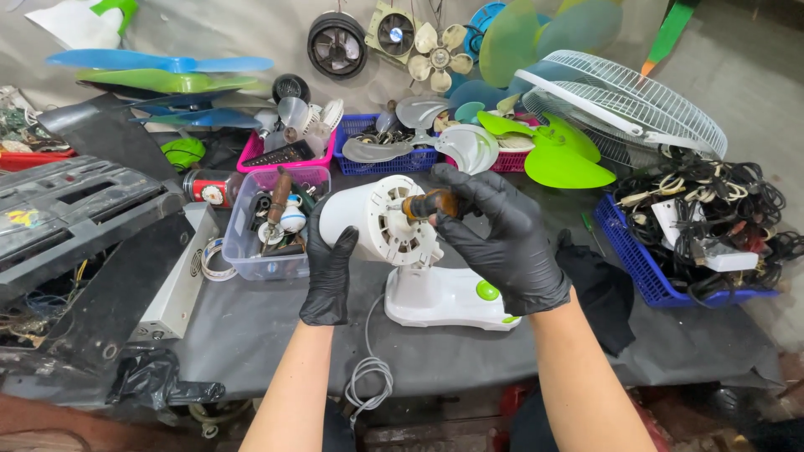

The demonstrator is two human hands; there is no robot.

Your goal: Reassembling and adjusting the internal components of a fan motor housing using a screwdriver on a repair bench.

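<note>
Gloved left hand clasps the white fan motor housing; your right hand pinches a brown-handled screwdriver. Keep the housing braced and the blade square to the screw.

Both bare forearms reach up from the bottom edge, each ending in a black glove. The left hand stands upright, fingers together and curled forward. The right hand arches over, its fingertips pinched closed toward the left.

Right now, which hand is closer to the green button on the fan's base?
Right. The right hand is just above the green button, holding a screwdriver; the left hand grips the fan's motor housing, farther away.
</note>
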